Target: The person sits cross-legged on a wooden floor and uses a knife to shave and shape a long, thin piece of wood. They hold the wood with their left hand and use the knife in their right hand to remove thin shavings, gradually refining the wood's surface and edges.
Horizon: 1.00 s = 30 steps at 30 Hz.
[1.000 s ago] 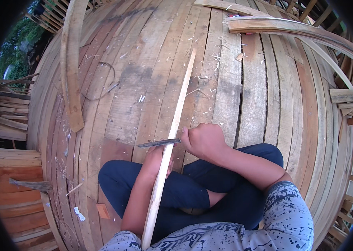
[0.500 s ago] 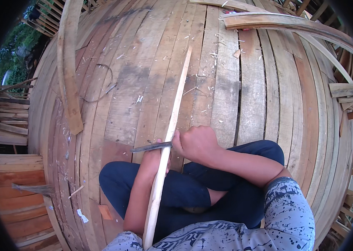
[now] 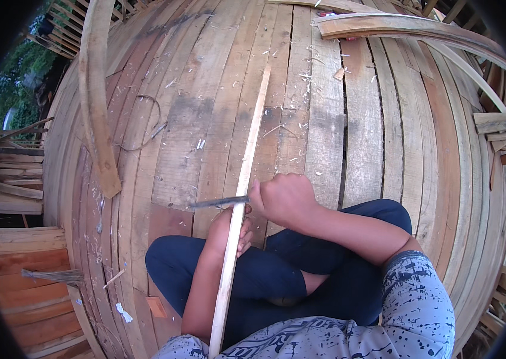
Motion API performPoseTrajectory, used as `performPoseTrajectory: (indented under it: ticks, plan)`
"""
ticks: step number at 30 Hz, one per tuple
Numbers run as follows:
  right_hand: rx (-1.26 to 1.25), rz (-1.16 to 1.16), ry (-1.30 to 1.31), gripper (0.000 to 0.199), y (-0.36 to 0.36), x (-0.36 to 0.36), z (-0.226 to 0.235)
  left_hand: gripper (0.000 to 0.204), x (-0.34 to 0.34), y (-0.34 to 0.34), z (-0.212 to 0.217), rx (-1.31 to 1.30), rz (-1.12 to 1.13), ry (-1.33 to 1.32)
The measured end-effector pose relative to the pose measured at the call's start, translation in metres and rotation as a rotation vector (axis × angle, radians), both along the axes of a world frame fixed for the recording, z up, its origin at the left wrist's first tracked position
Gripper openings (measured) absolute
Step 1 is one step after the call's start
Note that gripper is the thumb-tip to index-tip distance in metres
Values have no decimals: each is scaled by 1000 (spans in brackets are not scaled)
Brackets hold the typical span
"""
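Head view. Seated cross-legged on a floor of curved wooden planks (image 3: 205, 119). Right hand (image 3: 286, 200) closed in a fist around the handle of a dark knife (image 3: 217, 202), blade pointing out to the left and lying across a long pale wooden slat (image 3: 244, 197). Left hand (image 3: 234, 230) just below the blade, fingers wrapped around the slat from beneath, steadying it over the lap. Slat running from close to the chest, between the hands, and far out ahead of them, far end resting on the planks.

Risks, as judged: blade just beside the left hand's fingers, so a slip or a sudden give in the grain likely to carry the edge into them or toward the knee in dark blue trousers (image 3: 169, 260); thin slat liable to flex or split under too steep a cut; far end free to skate sideways on the planks if the left hand loosens.

Surroundings: pale shavings (image 3: 307, 78) scattered ahead of the hands; a loop of thin wire (image 3: 145, 128) ahead and to the left; a long curved timber (image 3: 94, 96) farther left; more bent timbers (image 3: 397, 27) far ahead and to the right; a small brush (image 3: 55, 276) on reddish steps well to the left of the left hand. Nothing lying across the slat's line ahead of the blade.
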State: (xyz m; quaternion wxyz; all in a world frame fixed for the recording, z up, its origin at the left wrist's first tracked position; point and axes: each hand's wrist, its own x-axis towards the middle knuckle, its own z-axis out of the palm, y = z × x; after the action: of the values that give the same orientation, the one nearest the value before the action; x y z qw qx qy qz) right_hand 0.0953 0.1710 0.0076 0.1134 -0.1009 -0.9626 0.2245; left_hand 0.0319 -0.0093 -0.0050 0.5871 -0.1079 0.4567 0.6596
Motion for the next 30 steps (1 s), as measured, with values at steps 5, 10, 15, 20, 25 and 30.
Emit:
performPoseTrajectory:
  ticks: [5, 10, 15, 20, 25, 30]
  plan:
    - [-59, -49, 73, 53, 10, -12, -16, 33, -7, 2, 1, 55, 14, -50]
    - [-38, 52, 62, 50, 6, -9, -18, 38, 2, -8, 4, 11, -6, 0]
    - [-45, -8, 136, 48, -10, -4, -11, 36, -7, -3, 7, 15, 10, 29]
    - [-45, -19, 100, 48, -10, -7, -9, 34, -8, -3, 7, 5, 31, 23]
    - [5, -121, 116, 50, 18, -20, -24, 34, -1, -1, 9, -18, 25, -24]
    - [-50, 89, 37, 50, -16, 5, 6, 34, 5, 3, 9, -86, 10, 65]
